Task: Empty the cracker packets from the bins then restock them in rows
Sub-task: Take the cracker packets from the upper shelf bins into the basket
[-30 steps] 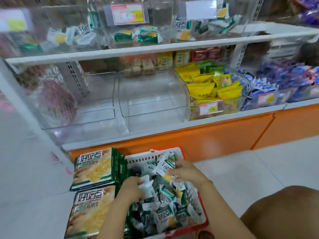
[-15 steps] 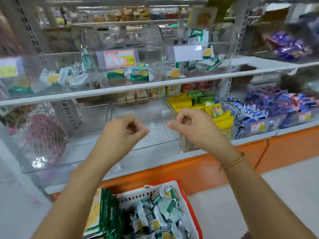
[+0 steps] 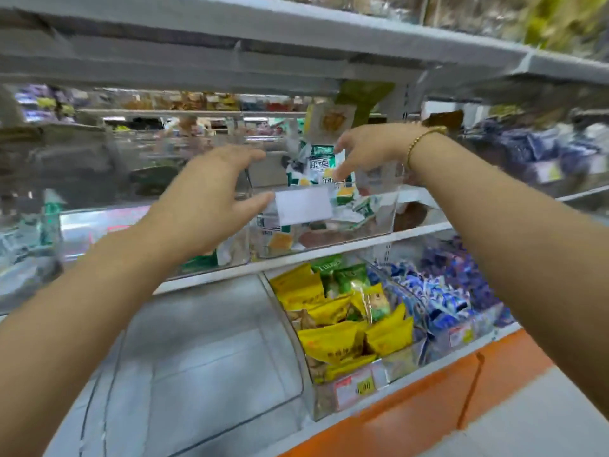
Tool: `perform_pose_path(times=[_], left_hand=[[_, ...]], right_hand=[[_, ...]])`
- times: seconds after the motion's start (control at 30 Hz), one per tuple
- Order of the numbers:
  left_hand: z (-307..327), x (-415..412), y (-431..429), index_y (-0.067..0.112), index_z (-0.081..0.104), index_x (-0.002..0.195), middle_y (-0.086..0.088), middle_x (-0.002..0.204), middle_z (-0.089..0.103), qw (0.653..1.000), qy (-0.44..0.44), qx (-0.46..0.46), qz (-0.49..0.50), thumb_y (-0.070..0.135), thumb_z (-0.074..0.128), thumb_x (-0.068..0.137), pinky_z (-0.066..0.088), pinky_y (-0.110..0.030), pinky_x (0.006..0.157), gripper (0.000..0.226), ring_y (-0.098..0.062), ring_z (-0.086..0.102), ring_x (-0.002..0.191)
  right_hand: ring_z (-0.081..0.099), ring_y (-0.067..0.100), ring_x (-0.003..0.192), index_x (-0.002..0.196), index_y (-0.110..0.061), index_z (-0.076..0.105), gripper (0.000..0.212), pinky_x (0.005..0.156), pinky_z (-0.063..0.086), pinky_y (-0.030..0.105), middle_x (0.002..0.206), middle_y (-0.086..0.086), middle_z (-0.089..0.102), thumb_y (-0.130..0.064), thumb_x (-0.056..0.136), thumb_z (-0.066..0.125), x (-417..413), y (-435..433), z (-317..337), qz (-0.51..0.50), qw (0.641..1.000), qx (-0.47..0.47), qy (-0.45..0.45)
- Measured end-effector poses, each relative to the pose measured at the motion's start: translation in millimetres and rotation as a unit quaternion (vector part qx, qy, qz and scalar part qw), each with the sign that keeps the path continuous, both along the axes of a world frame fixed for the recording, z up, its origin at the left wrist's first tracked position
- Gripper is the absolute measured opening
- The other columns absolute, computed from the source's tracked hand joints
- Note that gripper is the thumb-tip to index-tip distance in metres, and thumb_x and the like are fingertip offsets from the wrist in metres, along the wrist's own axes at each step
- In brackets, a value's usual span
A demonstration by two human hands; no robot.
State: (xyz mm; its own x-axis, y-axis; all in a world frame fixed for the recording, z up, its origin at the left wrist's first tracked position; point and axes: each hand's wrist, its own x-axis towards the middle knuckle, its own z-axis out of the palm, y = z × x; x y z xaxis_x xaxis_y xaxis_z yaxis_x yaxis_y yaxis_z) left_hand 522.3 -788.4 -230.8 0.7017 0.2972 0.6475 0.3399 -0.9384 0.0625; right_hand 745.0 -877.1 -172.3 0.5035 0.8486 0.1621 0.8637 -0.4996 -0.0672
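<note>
Clear cracker bin point(image 3: 379, 209), between left hand point(image 3: 211, 206), right hand point(image 3: 365, 150)

Down on the lower shelf point(image 3: 329, 257), right of centre, there's a heap of yellow snack packets point(image 3: 333, 341) with a few green packets point(image 3: 351, 277) standing behind them. A red and yellow price tag point(image 3: 354, 387) sits in front of the yellow ones, reading 4.90. Just to the right lies a pile of blue-and-white packets point(image 3: 438, 298) with a smaller tag point(image 3: 459, 336) of its own. Higher up on the right, blurred, are purple packets point(image 3: 534, 150). A grey shelf board point(image 3: 230, 34) runs overhead. Below everything is the orange base point(image 3: 428, 404) of the unit, meeting the pale floor point(image 3: 543, 423).
</note>
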Motion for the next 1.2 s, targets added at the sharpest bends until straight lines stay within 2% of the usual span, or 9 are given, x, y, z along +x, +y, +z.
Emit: perform_pose_path(times=[0.23, 0.4, 0.53, 0.63, 0.73, 0.77, 0.87, 0.93, 1.2], left_hand=[[5, 15, 28, 0.019, 0.049, 0.138, -0.004, 0.141, 0.050, 0.998, -0.051, -0.020, 0.027, 0.035, 0.067, 0.084, 0.035, -0.034, 0.107, 0.059, -0.021, 0.048, 0.126], [8, 15, 40, 0.022, 0.052, 0.136, -0.002, 0.110, 0.070, 0.986, -0.075, -0.146, 0.007, 0.044, 0.072, 0.073, 0.045, -0.019, 0.082, 0.070, -0.007, 0.063, 0.092], [4, 17, 46, 0.023, 0.053, 0.135, 0.005, 0.103, 0.071, 0.984, -0.097, -0.151, -0.010, 0.045, 0.074, 0.071, 0.036, -0.001, 0.061, 0.070, 0.009, 0.058, 0.079], [2, 16, 48, 0.021, 0.056, 0.132, 0.005, 0.101, 0.072, 0.984, -0.112, -0.134, -0.020, 0.044, 0.074, 0.072, 0.042, -0.006, 0.076, 0.067, 0.005, 0.060, 0.082], [0, 15, 47, 0.016, 0.058, 0.130, -0.001, 0.107, 0.071, 0.985, -0.121, -0.114, -0.035, 0.042, 0.075, 0.072, 0.046, -0.020, 0.090, 0.065, -0.005, 0.065, 0.087], [-1, 15, 46, 0.016, 0.058, 0.129, -0.002, 0.108, 0.070, 0.986, -0.124, -0.109, -0.036, 0.041, 0.075, 0.072, 0.047, -0.020, 0.090, 0.065, -0.006, 0.066, 0.086], [-1, 15, 46, 0.017, 0.058, 0.129, -0.002, 0.107, 0.071, 0.985, -0.132, -0.103, -0.037, 0.041, 0.075, 0.071, 0.044, -0.015, 0.084, 0.064, -0.005, 0.065, 0.082], [-2, 16, 46, 0.018, 0.058, 0.129, -0.002, 0.107, 0.071, 0.985, -0.133, -0.103, -0.039, 0.042, 0.075, 0.072, 0.044, -0.014, 0.084, 0.065, -0.005, 0.065, 0.082], [-1, 16, 47, 0.015, 0.055, 0.132, -0.005, 0.110, 0.070, 0.983, -0.129, -0.120, -0.055, 0.041, 0.075, 0.072, 0.049, -0.019, 0.086, 0.068, -0.006, 0.065, 0.087]], right_hand=[[0.058, 0.024, 0.094, 0.129, -0.011, 0.054, 0.048, 0.077, 0.048, 0.031, 0.125, 0.006, 0.056, -0.037, 0.091, 0.063, 44, 58, -7, -0.032, 0.995, -0.088, -0.039], [0.062, 0.025, 0.084, 0.106, -0.007, 0.058, 0.038, 0.066, 0.054, 0.033, 0.105, 0.011, 0.062, -0.037, 0.085, 0.069, 58, 75, -8, -0.059, 0.985, -0.147, -0.072], [0.062, 0.030, 0.105, 0.128, -0.004, 0.056, 0.056, 0.086, 0.054, 0.038, 0.121, 0.013, 0.062, -0.041, 0.087, 0.066, 61, 84, -12, -0.074, 0.975, -0.193, -0.087], [0.058, 0.029, 0.107, 0.132, -0.002, 0.053, 0.057, 0.074, 0.051, 0.031, 0.131, 0.011, 0.055, -0.040, 0.090, 0.062, 56, 83, -5, -0.066, 0.980, -0.172, -0.077], [0.049, 0.019, 0.076, 0.093, -0.007, 0.062, 0.039, 0.060, 0.039, 0.027, 0.107, 0.010, 0.055, -0.041, 0.079, 0.073, 59, 80, 5, -0.047, 0.995, -0.068, -0.061], [0.049, 0.019, 0.076, 0.091, -0.008, 0.062, 0.041, 0.065, 0.041, 0.029, 0.101, 0.008, 0.055, -0.044, 0.076, 0.075, 63, 82, 6, -0.041, 0.997, -0.039, -0.057], [0.053, 0.026, 0.105, 0.128, -0.009, 0.056, 0.069, 0.093, 0.043, 0.039, 0.117, 0.007, 0.058, -0.050, 0.076, 0.073, 68, 87, -1, -0.042, 0.998, -0.033, -0.020], [0.054, 0.029, 0.111, 0.132, -0.008, 0.052, 0.076, 0.095, 0.043, 0.041, 0.125, 0.008, 0.057, -0.051, 0.074, 0.075, 67, 88, -5, -0.049, 0.998, -0.041, -0.002], [0.055, 0.024, 0.070, 0.092, -0.002, 0.051, 0.053, 0.058, 0.045, 0.030, 0.090, 0.011, 0.059, -0.044, 0.074, 0.078, 49, 88, -10, -0.082, 0.996, -0.043, 0.017]])
